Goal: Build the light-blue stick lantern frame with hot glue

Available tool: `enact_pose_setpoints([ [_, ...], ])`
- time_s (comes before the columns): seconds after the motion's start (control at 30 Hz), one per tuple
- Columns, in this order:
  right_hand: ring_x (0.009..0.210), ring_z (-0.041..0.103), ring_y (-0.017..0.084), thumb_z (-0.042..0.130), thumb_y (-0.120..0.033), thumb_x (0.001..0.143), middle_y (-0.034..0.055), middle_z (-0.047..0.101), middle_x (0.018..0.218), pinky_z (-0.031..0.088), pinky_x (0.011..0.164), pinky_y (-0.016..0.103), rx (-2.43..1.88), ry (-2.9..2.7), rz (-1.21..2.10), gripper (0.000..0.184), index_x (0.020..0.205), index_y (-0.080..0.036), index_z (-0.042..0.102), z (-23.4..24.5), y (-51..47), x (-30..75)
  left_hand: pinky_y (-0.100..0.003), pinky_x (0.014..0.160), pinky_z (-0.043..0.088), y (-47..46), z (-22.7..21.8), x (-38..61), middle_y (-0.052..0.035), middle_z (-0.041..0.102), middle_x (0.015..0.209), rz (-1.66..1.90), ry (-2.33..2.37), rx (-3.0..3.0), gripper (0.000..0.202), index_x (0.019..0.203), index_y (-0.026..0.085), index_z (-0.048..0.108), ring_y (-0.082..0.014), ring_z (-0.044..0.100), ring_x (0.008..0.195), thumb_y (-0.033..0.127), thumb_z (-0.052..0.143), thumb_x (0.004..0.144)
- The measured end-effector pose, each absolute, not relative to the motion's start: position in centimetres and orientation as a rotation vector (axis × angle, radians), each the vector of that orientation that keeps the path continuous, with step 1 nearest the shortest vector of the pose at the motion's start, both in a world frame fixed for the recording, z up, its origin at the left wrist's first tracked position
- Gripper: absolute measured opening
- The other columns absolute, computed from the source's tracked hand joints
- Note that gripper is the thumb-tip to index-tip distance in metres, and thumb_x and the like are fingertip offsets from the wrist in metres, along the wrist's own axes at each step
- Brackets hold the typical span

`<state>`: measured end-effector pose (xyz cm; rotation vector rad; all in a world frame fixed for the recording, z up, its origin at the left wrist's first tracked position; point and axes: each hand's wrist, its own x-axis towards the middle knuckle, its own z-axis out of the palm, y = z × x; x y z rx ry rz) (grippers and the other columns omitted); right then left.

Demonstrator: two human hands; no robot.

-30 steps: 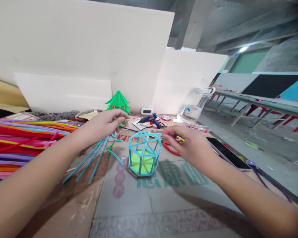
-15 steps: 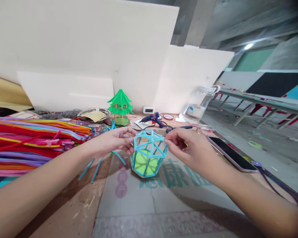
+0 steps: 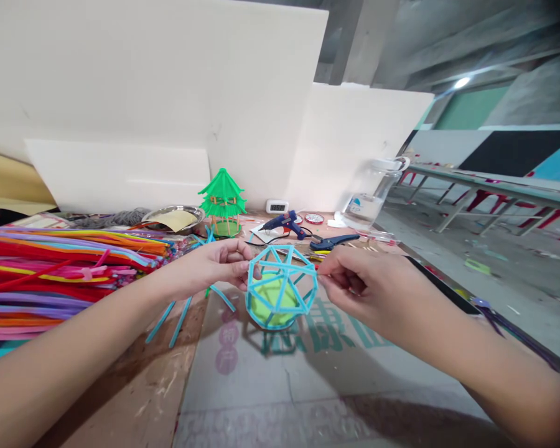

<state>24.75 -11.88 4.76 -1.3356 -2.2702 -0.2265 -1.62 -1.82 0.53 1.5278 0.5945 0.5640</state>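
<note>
Above the worktop (image 3: 280, 386), between both hands, the blue straw frame (image 3: 281, 287) (a green disc (image 3: 271, 306) inside it) is hanging tilted, the left hand (image 3: 219, 264) pinching its left edge and the right hand (image 3: 354, 286) pinching its right.

The wooden tabletop (image 3: 135, 386) is scuffed and paint-stained, with a printed cardboard sheet (image 3: 284, 386) laid flat over its near middle. On the left lies a thick heap of coloured pipe cleaners (image 3: 65, 274); a few loose blue sticks (image 3: 168, 320) lie between heap and cardboard. Along the far edge stand a metal dish (image 3: 175, 218), a green pavilion model (image 3: 223, 202), a small clock (image 3: 277, 206), a glue gun (image 3: 284, 224) and a glass jar (image 3: 368, 196) — with blue-handled pliers (image 3: 333, 241) just in front.
</note>
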Motion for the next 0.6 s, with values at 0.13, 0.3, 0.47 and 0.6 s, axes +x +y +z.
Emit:
enact_pose_setpoints([
  [0.13, 0.051, 0.047, 0.009, 0.06, -0.014, 0.079, -0.0056, 0.055, 0.06, 0.03, 0.047, 0.022, -1.335, -2.289, -0.263, 0.01, 0.077, -0.023, 0.058, 4.77, -12.17, 24.65, -0.024, 0.065, 0.051, -2.36, 1.13, -1.38, 0.0004, 0.066, 0.085, 0.571, 0.645, 1.548, 0.029, 0.092, 0.018, 0.053, -0.0132, 0.065, 0.075, 0.037, 0.072, 0.082],
  [0.3, 0.051, 0.046, 0.01, 0.059, -0.013, 0.078, -0.0054, 0.054, 0.06, 0.029, 0.048, 0.024, -1.331, -2.301, -0.287, 0.011, 0.074, -0.023, 0.055, 4.68, -12.27, 24.61, -0.024, 0.062, 0.051, -2.68, 1.44, -1.24, 0.0007, 0.066, 0.084, 0.571, 0.679, 1.552, 0.032, 0.091, 0.019, 0.052, -0.0138, 0.065, 0.073, 0.04, 0.073, 0.08],
  [0.47, 0.052, 0.048, 0.01, 0.06, -0.015, 0.079, -0.0056, 0.055, 0.062, 0.031, 0.049, 0.023, -1.361, -2.283, -0.256, 0.01, 0.076, -0.023, 0.056, 4.47, -12.0, 24.67, -0.024, 0.062, 0.051, -2.76, 1.38, -1.17, 0.0026, 0.063, 0.08, 0.587, 0.656, 1.56, 0.03, 0.09, 0.019, 0.052, -0.0125, 0.063, 0.072, 0.039, 0.072, 0.081],
  [0.6, 0.053, 0.048, 0.009, 0.06, -0.014, 0.079, -0.006, 0.054, 0.062, 0.032, 0.049, 0.022, -1.358, -2.267, -0.226, 0.01, 0.078, -0.023, 0.057, 4.48, -11.79, 24.74, -0.024, 0.062, 0.052, -2.81, 1.46, -1.09, 0.0036, 0.062, 0.078, 0.582, 0.638, 1.563, 0.028, 0.09, 0.019, 0.051, -0.0114, 0.062, 0.071, 0.038, 0.071, 0.083],
])
